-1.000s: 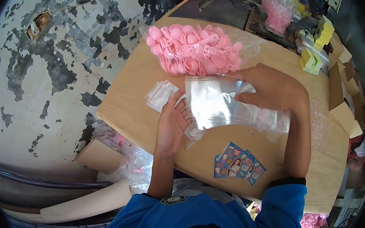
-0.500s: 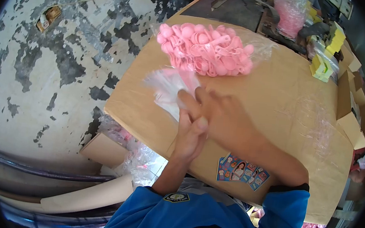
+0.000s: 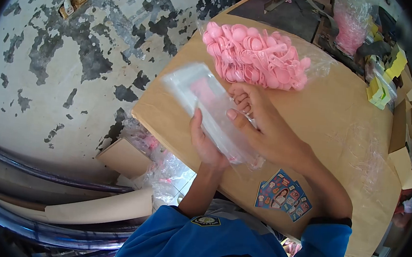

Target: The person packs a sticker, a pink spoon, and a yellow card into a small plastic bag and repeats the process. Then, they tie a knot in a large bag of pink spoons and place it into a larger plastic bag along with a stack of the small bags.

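Swung up and leftward since a moment ago: fingers (image 3: pixel 234 115) of left hand (image 3: pixel 205 145) and right hand (image 3: pixel 269 134) clenched around clear bags (image 3: pixel 202 91), over desk (image 3: pixel 344 116) edge. Beyond, pink scoops (image 3: pixel 256 57); nearer, cards (image 3: pixel 283 196), print unreadable.

Bright blue shirt (image 3: pixel 235 243) fills the bottom of the view, smooth cloth with a few soft folds. A small patch (image 3: pixel 206 220) sits high on the left side, dark with a pale edge, its lettering too small to read. The right sleeve (image 3: pixel 326 242) is the same blue and ends in a narrow dark band (image 3: pixel 328 220). The left sleeve (image 3: pixel 168 225) is plain blue at its edge. Both forearms come out bare, and the left hand (image 3: pixel 204 143) and right hand (image 3: pixel 269 129) are bare too. Short, pale nails show on the right fingers (image 3: pixel 231 114).
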Motion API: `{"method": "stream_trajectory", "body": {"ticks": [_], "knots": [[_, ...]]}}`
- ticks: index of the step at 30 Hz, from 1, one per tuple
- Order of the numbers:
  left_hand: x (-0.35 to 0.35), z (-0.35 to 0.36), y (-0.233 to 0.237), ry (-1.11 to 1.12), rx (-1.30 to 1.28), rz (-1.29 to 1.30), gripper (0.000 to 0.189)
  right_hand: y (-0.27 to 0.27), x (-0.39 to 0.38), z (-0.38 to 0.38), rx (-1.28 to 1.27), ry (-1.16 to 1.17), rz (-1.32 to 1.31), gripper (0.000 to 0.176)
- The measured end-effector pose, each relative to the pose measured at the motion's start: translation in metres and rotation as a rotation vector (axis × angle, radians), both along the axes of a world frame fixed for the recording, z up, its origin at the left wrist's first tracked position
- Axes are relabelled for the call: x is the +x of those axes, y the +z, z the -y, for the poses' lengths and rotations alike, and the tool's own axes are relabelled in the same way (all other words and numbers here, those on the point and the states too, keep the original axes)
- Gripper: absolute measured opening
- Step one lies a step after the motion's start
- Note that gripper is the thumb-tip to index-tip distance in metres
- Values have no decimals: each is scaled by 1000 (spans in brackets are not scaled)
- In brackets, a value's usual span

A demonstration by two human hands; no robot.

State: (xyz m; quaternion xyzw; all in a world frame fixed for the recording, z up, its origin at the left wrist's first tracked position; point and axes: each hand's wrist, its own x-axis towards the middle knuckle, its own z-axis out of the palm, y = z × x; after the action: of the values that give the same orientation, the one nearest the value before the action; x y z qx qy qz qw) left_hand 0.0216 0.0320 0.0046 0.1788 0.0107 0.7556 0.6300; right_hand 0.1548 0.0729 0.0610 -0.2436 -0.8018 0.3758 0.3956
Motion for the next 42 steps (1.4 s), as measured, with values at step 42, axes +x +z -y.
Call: {"method": "stream_trajectory", "body": {"ticks": [42], "knots": [[-38,-16,14,318,-17,-105,45,-12,2,-11,-602,285,278,47]]}}
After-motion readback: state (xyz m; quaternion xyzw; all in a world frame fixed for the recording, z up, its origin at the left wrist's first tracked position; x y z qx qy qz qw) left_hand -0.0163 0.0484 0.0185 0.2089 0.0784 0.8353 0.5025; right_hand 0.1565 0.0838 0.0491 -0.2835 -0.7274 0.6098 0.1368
